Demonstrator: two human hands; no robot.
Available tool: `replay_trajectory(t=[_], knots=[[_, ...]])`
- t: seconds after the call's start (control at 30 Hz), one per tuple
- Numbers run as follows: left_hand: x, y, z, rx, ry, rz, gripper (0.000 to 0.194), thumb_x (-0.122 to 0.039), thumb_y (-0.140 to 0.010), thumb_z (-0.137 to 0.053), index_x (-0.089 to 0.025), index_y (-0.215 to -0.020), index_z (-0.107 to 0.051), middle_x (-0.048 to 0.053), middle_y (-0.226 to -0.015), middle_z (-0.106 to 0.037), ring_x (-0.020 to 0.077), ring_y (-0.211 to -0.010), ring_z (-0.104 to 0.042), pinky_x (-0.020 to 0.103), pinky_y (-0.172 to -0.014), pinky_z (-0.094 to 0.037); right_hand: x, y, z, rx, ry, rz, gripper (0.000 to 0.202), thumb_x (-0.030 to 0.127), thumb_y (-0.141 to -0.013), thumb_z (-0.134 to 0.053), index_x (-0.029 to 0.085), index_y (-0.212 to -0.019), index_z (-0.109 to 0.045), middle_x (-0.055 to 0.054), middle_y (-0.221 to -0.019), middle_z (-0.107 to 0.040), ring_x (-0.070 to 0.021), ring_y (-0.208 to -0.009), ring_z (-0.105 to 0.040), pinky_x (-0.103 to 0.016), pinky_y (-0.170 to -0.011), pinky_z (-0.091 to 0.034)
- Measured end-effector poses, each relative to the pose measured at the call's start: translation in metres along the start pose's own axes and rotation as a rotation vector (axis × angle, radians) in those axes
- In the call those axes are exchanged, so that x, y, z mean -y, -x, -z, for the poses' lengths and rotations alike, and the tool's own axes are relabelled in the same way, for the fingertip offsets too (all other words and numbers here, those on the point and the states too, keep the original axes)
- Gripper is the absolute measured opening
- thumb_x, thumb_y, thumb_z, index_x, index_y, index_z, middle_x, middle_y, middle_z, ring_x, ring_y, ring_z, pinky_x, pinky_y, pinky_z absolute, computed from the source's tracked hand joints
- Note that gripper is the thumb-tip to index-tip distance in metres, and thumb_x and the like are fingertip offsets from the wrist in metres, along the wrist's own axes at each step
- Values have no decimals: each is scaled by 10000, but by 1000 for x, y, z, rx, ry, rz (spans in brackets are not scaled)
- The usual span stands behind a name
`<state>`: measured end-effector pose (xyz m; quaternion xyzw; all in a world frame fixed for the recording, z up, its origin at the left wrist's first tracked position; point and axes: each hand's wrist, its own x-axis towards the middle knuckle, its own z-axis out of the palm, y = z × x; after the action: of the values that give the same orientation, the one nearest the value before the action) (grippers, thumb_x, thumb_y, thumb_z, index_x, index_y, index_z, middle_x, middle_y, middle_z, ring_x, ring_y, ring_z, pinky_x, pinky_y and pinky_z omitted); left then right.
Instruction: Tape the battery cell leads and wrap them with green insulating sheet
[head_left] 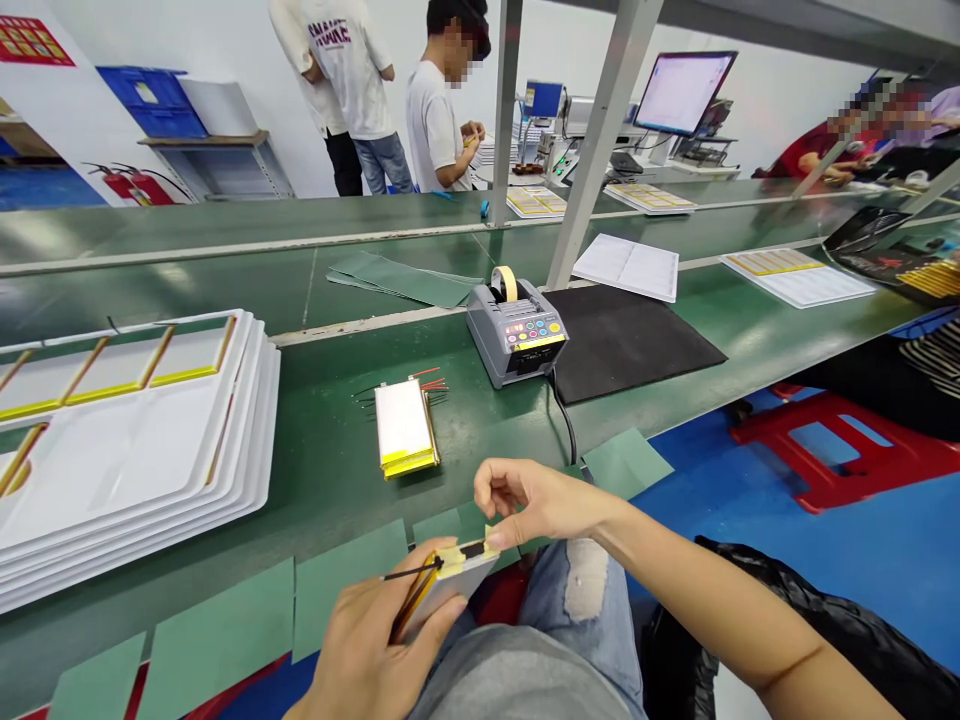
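Note:
My left hand [382, 630] is wrapped around a flat silver pouch battery pack [450, 592], held tilted just off the table's front edge. Yellow tape runs along the pack's top end, with a dark patch in it and a black wire sticking out to the left. At that end's right corner, the thumb of my right hand [529, 500] touches a raised bit of yellow tape [491, 535]; its other fingers are loosely curled, apart from the thumb. Farther forward lies a small stack of similar battery packs [405, 425], with red and black wires at its far end.
A grey tape dispenser [516, 330] with a tape roll stands ahead, beside a black mat [630, 340]. Stacked white trays [150, 440] fill the left. Green sheets [225, 630] line the table's front edge. Several people are beyond the bench; a red stool [847, 450] is at right.

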<state>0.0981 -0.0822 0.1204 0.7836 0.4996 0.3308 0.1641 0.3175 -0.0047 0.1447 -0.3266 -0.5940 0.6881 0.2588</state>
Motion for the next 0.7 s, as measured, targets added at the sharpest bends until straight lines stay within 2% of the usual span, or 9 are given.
replay_trajectory(t=[0.07,0.17,0.27,0.37,0.47,0.57,0.63,0.7], knots=[[-6,-1,-2,-58,30,132,307,-399,-791,-614,-266,-1068,-602,-18,-898,-759,170,-643,-694,237,-633,-518,-1,5,-7,-158,96,138,282,327,-653,-781,171,-807,-604,25,-785,-544,-92,-661,-450,-234,-608,-370],[-17,-6,-5,-89,133,344,323,-410,-765,-613,-267,-1054,-604,-25,-925,-752,176,-698,-702,237,-646,-532,0,17,-18,-390,330,370,112,308,-805,-660,212,-856,-688,-23,-881,-606,-148,-837,-531,-310,-780,-415],[-28,-12,-11,-59,250,434,335,-416,-743,-623,-265,-1040,-601,-18,-933,-746,182,-725,-698,252,-672,-534,-3,31,-21,-476,424,512,156,321,-799,-666,218,-913,-689,-46,-901,-647,-180,-863,-557,-353,-807,-424],[-34,-16,-23,17,335,485,368,-437,-736,-621,-257,-1057,-599,1,-939,-741,197,-748,-693,279,-697,-534,-13,42,-17,-508,334,464,203,360,-749,-711,188,-848,-666,-50,-850,-649,-181,-812,-571,-346,-770,-433],[-41,-22,-45,105,466,544,469,-473,-725,-634,-229,-1121,-568,36,-989,-732,223,-814,-691,301,-730,-537,-32,57,-11,-560,85,328,261,415,-724,-718,175,-780,-631,-37,-799,-621,-162,-756,-562,-303,-709,-441],[-56,-32,-75,205,648,611,585,-495,-737,-634,-217,-1227,-473,57,-1061,-708,229,-893,-675,308,-759,-530,-55,80,-5,-592,-258,238,384,422,-658,-768,191,-913,-599,-23,-827,-619,-146,-747,-569,-266,-685,-441],[-70,-39,-97,338,788,611,570,-484,-764,-623,-203,-1232,-459,80,-1120,-680,231,-937,-658,320,-796,-517,-71,101,-1,-641,-442,222,534,401,-593,-817,218,-1026,-564,-19,-856,-637,-149,-759,-590,-259,-693,-446],[-87,-44,-120,510,972,605,487,-454,-789,-616,-190,-1181,-497,97,-1165,-655,238,-983,-639,329,-832,-503,-85,124,4,-764,-546,213,620,371,-555,-843,235,-1085,-551,-10,-828,-651,-161,-765,-608,-262,-708,-451]])
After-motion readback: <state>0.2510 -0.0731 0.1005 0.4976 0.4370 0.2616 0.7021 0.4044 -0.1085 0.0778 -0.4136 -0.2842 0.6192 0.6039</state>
